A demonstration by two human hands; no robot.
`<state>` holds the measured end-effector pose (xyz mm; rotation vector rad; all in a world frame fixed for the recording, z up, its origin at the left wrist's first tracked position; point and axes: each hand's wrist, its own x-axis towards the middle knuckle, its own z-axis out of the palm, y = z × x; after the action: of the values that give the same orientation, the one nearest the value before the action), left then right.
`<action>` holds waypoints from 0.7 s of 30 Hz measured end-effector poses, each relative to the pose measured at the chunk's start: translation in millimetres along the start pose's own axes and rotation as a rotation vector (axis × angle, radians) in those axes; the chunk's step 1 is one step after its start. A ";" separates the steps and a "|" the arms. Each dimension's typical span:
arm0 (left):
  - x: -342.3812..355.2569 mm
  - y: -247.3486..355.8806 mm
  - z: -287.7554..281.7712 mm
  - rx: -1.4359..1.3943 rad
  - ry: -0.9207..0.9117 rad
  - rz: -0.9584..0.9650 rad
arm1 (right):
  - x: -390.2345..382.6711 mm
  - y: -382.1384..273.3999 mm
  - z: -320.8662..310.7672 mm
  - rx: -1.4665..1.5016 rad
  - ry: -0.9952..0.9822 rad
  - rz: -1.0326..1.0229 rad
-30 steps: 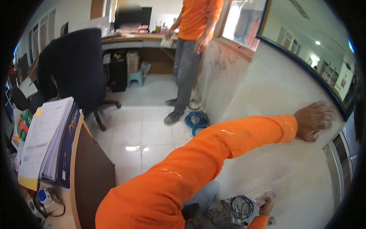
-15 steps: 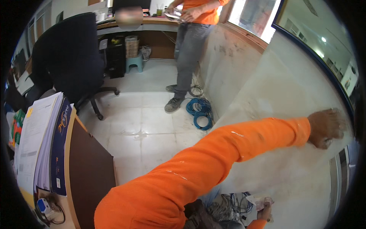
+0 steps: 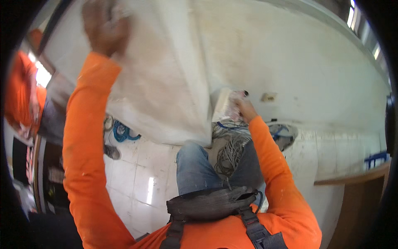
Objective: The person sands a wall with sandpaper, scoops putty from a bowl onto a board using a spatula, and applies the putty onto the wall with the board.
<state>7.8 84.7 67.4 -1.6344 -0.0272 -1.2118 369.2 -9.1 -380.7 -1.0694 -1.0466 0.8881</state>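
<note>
My left hand (image 3: 107,30) is raised at the upper left, close to the pale, scuffed wall (image 3: 149,70). Its fingers look curled and are blurred; a whitish patch shows among them, but I cannot make out what it is. Near the wall's inner corner, my right hand (image 3: 245,108) is closed around a whitish and pinkish packet (image 3: 232,111) that looks like clear plastic. A flat white piece (image 3: 221,104) shows beside the packet, and I cannot tell whether it is part of it. Grey cables (image 3: 230,155) lie in a tangle on the floor below.
A socket plate (image 3: 268,97) is set in the wall right of my right hand. Blue coiled cable (image 3: 121,132) lies on the tiled floor by the wall. Another person in orange (image 3: 23,91) stands at the left edge. A wooden furniture edge (image 3: 352,178) juts in at right.
The view has swung right and downward, so the other person now appears at the left edge. My left hand remains near the wall; my right hand, still holding the packet, shows more fully.
</note>
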 end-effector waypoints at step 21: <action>54.0 40.5 -4.8 -0.382 -0.054 -0.262 | 57.7 -85.1 70.1 -0.334 -0.203 0.104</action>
<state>53.0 35.1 76.5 -2.0445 -0.0470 -1.4350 323.7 40.5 -276.1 -1.3411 -1.3513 0.9403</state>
